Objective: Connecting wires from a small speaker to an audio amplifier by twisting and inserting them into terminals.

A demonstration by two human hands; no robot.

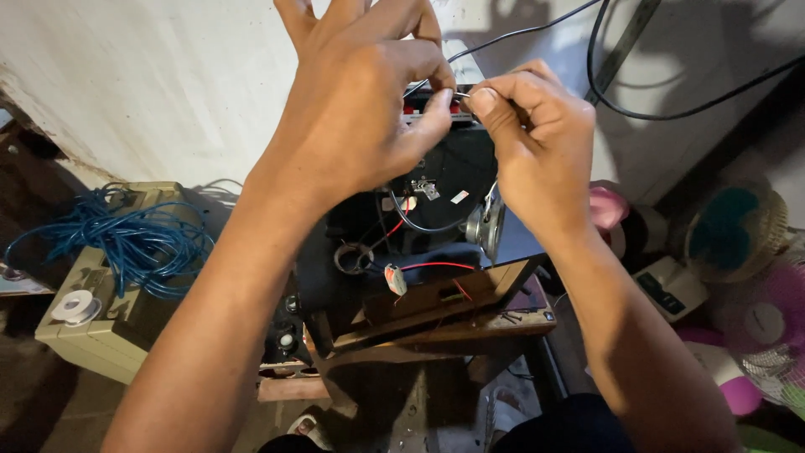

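Here, a thin bare wire end point(460, 95) is pinched between thumb and forefinger of the right hand point(537, 143) at the far top edge of an opened black electronic unit point(436, 218). The left hand point(360, 109) is closed at the thumb and forefinger against the same spot, its other fingers spread upward; what exactly is gripped by it cannot be told. Below the hands, a red wire point(436, 266), a black wire loop point(419, 226) and a small round speaker point(486, 225) are exposed inside the unit, which is propped on a wooden frame point(444, 315). To the left, a coil of blue cable point(126, 239) is lain over a beige box point(109, 335). The fine wire could be snapped or slipped from the pinch if pulled too hard, and the loose leads below could be snagged by a wrist.
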